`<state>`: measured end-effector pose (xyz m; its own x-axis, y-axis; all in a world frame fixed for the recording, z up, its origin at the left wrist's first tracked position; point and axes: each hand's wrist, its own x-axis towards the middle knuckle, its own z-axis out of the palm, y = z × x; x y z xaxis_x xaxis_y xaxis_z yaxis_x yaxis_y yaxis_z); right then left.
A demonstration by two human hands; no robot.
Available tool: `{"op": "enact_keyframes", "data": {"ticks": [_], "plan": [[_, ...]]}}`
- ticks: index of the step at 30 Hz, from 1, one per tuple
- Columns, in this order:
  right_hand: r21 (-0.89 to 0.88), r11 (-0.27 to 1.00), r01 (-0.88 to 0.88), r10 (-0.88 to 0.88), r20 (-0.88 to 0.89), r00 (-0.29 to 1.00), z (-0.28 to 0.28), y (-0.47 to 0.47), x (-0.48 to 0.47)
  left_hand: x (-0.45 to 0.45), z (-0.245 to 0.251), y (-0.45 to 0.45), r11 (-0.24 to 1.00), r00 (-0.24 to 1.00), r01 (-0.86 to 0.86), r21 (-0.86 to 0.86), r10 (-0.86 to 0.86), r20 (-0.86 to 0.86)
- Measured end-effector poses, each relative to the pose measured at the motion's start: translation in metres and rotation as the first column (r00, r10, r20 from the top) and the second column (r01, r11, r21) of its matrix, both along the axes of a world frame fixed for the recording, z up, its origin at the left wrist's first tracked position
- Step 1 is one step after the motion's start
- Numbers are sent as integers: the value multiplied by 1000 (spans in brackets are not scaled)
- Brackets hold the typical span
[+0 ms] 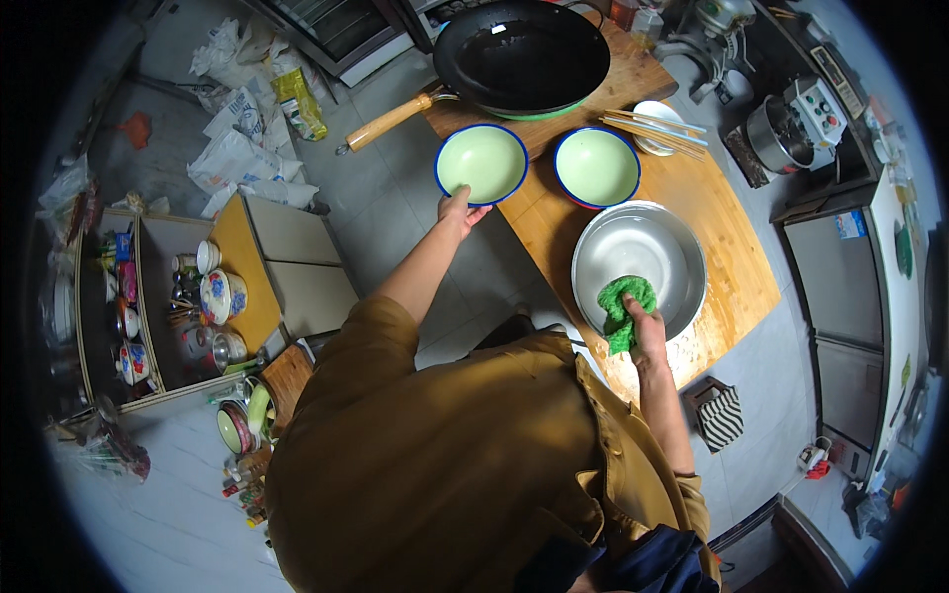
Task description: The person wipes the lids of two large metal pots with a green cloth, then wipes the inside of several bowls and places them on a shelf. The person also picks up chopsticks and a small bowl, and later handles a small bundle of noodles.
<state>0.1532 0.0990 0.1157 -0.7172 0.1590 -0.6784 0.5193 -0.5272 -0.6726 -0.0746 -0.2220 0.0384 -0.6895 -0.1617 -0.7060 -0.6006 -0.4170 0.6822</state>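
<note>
My left hand (463, 213) grips the near rim of a pale green enamel bowl (482, 163) with a blue edge, thumb inside and fingers beneath. In my right hand (646, 328) is a green cloth (627, 300), bunched over the near rim of a metal basin (688, 244). The basin appears to hold clear water. A second pale green bowl (597, 167) with a blue edge sits on the wooden table (730, 252), just beyond the basin. To its right, several chopsticks (656, 133) rest across a small white bowl (656, 113).
A black wok (523, 55) stands at the table's far end, its wooden handle (389, 122) jutting left past the edge. At left are a cabinet with open shelves (178, 296) and plastic sacks (237, 156). On the right are a stand mixer (797, 126) and a striped stool (719, 419).
</note>
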Motion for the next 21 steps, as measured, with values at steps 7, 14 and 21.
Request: {"op": "enact_keyframes", "data": {"ticks": [7,14,21], "plan": [[10,995,101,-102,43,994,-4,-3,14,9,16,9,997,997,-38,63,33,71],[-24,994,106,-104,75,992,8,2,18,42,12,98,911,914,406,78,-405,-21],[4,997,72,-72,52,996,12,1,29,-29,-13,174,844,906,409,-347,-420,47]]}}
